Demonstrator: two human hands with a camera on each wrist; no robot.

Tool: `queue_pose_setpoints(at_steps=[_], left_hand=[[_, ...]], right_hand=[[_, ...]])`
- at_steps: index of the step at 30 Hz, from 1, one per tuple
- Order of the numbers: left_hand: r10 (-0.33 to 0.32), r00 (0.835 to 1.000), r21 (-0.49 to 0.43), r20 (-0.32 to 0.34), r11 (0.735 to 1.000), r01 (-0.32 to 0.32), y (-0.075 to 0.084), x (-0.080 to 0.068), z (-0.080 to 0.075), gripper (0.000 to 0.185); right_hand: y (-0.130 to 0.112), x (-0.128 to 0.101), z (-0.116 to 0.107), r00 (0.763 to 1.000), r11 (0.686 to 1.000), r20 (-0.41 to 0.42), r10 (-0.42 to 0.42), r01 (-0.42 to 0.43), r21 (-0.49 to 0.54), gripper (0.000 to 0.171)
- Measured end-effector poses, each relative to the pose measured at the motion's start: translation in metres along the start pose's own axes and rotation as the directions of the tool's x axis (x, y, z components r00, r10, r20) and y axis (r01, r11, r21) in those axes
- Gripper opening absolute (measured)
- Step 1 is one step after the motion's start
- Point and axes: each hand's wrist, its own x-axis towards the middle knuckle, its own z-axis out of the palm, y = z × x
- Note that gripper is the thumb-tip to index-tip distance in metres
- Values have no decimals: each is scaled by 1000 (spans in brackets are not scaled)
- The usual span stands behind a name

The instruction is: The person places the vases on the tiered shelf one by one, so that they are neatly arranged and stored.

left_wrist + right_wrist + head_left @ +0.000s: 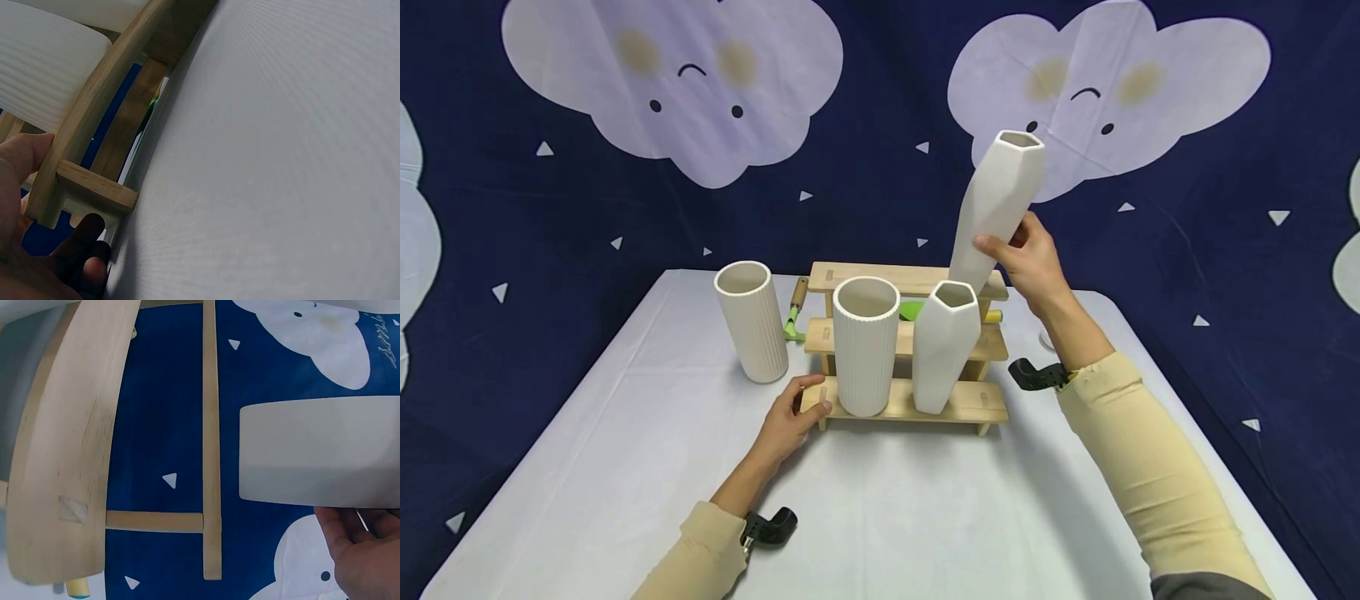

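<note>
White-covered tabletop point(625, 467): wide bare area in front, near edge open. Three-tier light wooden step rack point(970, 404) at centre-back; no legible writing on any item. Tall faceted white ceramic vase point(996, 200), tilted, held aloft over the rack's top tier in the right hand point(1033, 258), grip wrapped round its lower body. Left hand point(790, 417): grip closed on the rack's lowest-tier left end.

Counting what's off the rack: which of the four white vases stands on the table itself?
The ribbed vase at far left; two stand on the wooden rack, one is held aloft.
</note>
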Motion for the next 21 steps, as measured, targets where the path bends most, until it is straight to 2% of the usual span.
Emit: queue_pose_setpoints(at_steps=[7, 12, 21], left_hand=[[5, 1000, 20, 3, 1000, -5, 24, -11, 0, 48], [15, 1000, 18, 4, 1000, -15, 25, -14, 0, 48], [-11, 1000, 29, -4, 1000, 11, 26, -14, 0, 47]], right_hand=[[4, 10, 10, 1000, 999, 11, 12, -11, -43, 56], [5, 14, 16, 1000, 998, 27, 16, -15, -60, 58], [5, 21, 23, 997, 997, 57, 42, -38, -66, 60]])
